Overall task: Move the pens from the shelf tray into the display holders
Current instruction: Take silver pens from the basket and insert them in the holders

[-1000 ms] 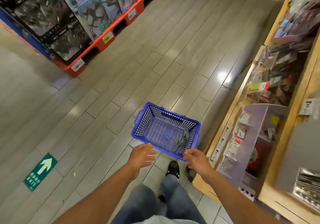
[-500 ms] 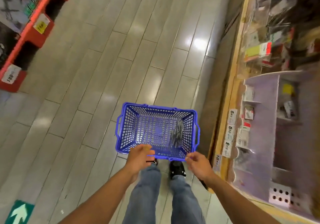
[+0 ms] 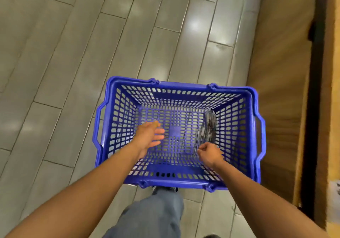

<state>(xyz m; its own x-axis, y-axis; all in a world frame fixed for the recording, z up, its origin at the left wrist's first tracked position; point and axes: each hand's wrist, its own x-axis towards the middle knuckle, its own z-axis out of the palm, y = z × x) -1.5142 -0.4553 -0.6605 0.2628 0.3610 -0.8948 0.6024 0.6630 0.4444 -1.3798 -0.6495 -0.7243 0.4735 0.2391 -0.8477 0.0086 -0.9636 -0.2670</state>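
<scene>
1. The pens (image 3: 207, 129), blurred, seem bundled at three o'clock in the blue basket (image 3: 257, 127).
2. Left hand (image 3: 150, 138) spread, empty; right hand (image 3: 209, 154) curled just beside them, grip unclear.
3. Light, stiff, slippery: gather mid-barrel.

Both forearms reach forward and down, left grip (image 3: 150, 138) with fingers spread loose, right grip (image 3: 209, 153) curled.
</scene>
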